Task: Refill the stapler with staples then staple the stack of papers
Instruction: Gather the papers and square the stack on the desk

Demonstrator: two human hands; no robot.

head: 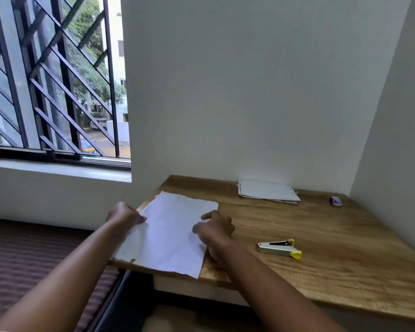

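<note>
Left grip pinches the left edge of the paper stack lying at the bench's near-left corner; right grip curls on its right edge. Stapler lies just right, small staple box far back-right.

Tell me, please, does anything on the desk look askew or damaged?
Yes. The stack of papers under both hands lies skewed to the desk, its near corner overhanging the front edge, and its far edge looks ragged. The stapler lies on its side.
</note>
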